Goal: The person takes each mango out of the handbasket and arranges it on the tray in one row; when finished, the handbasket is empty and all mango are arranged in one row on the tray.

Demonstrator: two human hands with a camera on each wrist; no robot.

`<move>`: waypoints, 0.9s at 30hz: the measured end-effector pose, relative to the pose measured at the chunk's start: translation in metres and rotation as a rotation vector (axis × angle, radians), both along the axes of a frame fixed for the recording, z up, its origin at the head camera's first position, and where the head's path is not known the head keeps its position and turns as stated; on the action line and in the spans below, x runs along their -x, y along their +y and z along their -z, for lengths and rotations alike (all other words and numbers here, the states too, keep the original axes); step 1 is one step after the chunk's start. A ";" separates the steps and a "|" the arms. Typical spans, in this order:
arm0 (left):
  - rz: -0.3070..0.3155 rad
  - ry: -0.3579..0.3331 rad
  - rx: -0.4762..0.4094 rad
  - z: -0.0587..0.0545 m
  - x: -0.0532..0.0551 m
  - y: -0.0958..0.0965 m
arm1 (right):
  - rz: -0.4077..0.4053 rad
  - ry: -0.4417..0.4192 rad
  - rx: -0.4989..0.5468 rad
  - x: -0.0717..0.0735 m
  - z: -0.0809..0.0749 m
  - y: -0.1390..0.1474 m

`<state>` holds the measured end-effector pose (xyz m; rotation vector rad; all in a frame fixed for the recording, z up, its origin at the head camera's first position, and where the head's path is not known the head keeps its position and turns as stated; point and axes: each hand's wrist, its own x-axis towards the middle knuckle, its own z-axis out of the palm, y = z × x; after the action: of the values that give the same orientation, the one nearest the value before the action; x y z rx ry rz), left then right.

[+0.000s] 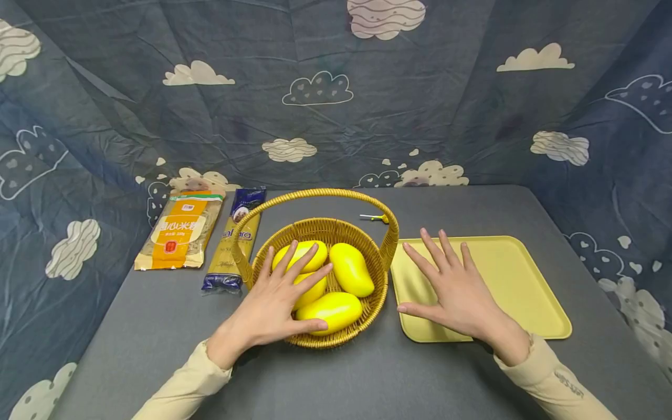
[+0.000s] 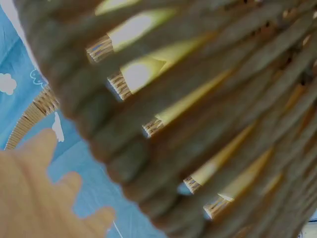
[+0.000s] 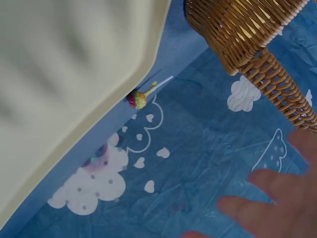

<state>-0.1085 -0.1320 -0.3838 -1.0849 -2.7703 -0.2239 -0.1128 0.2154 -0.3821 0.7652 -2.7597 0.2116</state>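
Observation:
My left hand [image 1: 273, 303] is spread over the near left side of a round wicker basket [image 1: 375, 309] with a tall arched handle. Several yellow mangoes [image 1: 350, 269] lie inside the basket, some partly covered by the hand. Close up, the woven basket side [image 2: 163, 144] fills most of the left wrist view, with the left fingers [image 2: 39, 188] beside it. To the right, my right hand [image 1: 462, 291] hovers, fingers fanned out, over the left part of a pale yellow tray [image 1: 514, 280]. Neither hand grips anything.
A lollipop [image 3: 138, 99] with a white stick lies behind the basket and tray. On the left are a bag of rice noodles [image 1: 181, 230] and a blue-ended pasta packet [image 1: 233, 245]. Cloud-patterned cloth [image 1: 315, 134] hangs around the grey table [image 1: 157, 332].

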 end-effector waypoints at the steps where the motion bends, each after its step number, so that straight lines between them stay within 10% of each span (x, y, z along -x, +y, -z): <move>1: 0.010 0.011 -0.014 -0.001 -0.001 -0.001 | -0.005 0.019 0.030 0.000 0.000 0.000; 6: 0.073 0.105 -0.239 -0.004 -0.009 -0.007 | -0.072 0.146 0.226 -0.002 -0.002 -0.003; 16: 0.259 0.455 -1.107 -0.003 -0.011 -0.029 | -0.347 0.290 0.465 0.002 -0.006 -0.029; 22: 0.080 0.290 -1.413 0.007 -0.015 -0.045 | -0.428 0.247 0.463 0.006 -0.010 -0.047; 27: -0.170 0.032 -1.372 0.023 -0.012 -0.053 | -0.450 0.128 0.439 0.007 -0.017 -0.061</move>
<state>-0.0963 -0.1852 -0.4066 -0.4174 -1.8302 -1.6686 -0.1199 0.1549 -0.3647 1.2018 -2.2607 0.7926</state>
